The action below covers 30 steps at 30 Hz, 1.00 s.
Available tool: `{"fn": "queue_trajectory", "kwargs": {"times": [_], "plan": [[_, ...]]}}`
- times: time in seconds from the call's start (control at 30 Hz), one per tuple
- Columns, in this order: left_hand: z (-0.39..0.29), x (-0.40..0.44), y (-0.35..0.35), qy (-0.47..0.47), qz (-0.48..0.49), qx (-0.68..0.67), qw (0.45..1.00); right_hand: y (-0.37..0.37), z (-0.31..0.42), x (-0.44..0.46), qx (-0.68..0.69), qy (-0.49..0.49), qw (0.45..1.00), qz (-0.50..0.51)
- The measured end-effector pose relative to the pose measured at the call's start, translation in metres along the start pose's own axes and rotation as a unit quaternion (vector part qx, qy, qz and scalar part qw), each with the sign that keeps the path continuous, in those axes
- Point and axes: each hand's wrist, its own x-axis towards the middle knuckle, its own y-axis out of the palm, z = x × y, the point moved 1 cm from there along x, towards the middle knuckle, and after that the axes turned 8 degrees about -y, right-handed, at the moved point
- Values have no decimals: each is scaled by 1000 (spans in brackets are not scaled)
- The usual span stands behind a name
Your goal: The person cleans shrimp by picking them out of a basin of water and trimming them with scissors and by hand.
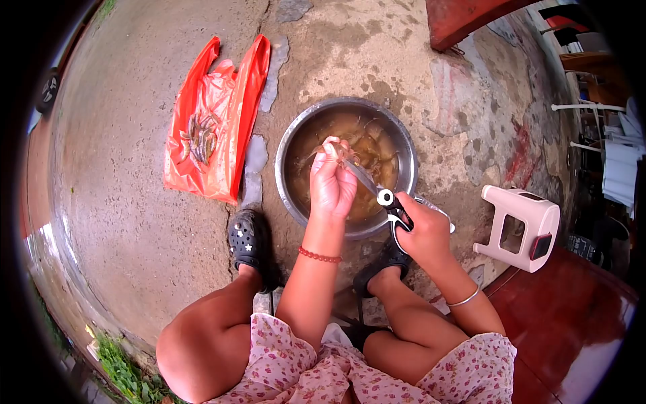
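My left hand (332, 185) is over a metal basin (281, 168), its fingers closed on a shrimp (342, 152). In my right hand (426, 230), at the basin's near right rim, is a pair of scissors (367, 179) with black and white handles. Their blades point up and left, with the tips at the shrimp; whether they touch it I cannot tell. Cloudy brownish water (367, 131) fills the basin, with several shrimp in it, partly hidden by my hands. Left of the basin, a red plastic bag (235, 145) lies on the ground with several shrimp (200, 138) on it.
A pale pink stool (501, 222) stands right of the basin, a dark red-edged object (540, 246) against it. My feet in black clogs (246, 239) flank the basin's near side. A red structure (471, 19) juts in at the top; the ground is wet concrete (128, 135).
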Motion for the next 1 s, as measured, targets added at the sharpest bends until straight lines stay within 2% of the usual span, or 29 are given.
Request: {"fn": "queue_trajectory", "kwargs": {"times": [0.03, 0.1, 0.13, 0.17, 0.23, 0.3, 0.4, 0.5, 0.7, 0.87, 0.9, 0.97, 1.0], "plan": [[0, 0, -1, 0, 0, 0, 1000, 2, -1, -1, 0, 0, 1000, 0], [-1, 1, -4, 0, 1, -31, 1000, 7, -6, -2, 94, 67, 993, 2], [-3, 3, -6, 0, 1, -31, 1000, 5, -3, -1, 77, 110, 991, -1], [-5, 4, -8, 4, 13, -28, 999, 8, -6, -1, 77, 110, 991, 0], [-8, 3, -9, 7, 27, -27, 999, 21, -23, -4, 47, 137, 987, 70], [-9, 1, -8, 10, 12, -28, 999, 42, -41, -12, 2, 106, 989, 105], [-6, 0, -4, 5, 26, -26, 999, 63, -47, -15, -77, 69, 971, 213], [-2, -1, -1, -10, 39, -12, 999, 75, -44, -8, -91, 50, 964, 247], [-1, -4, 4, -24, 37, 28, 999, 103, -50, -14, -121, 2, 967, 225], [-3, -6, 6, -28, 50, 40, 998, 106, -47, -20, -170, -55, 932, 314], [-3, -6, 8, -27, 48, 51, 997, 99, -42, -15, -170, -56, 932, 314], [-4, -7, 11, -25, 44, 62, 997, 62, -20, 7, -46, -24, 988, 145], [-4, -7, 13, -21, 54, 73, 996, 45, -9, 18, 55, 25, 996, 63]]}}
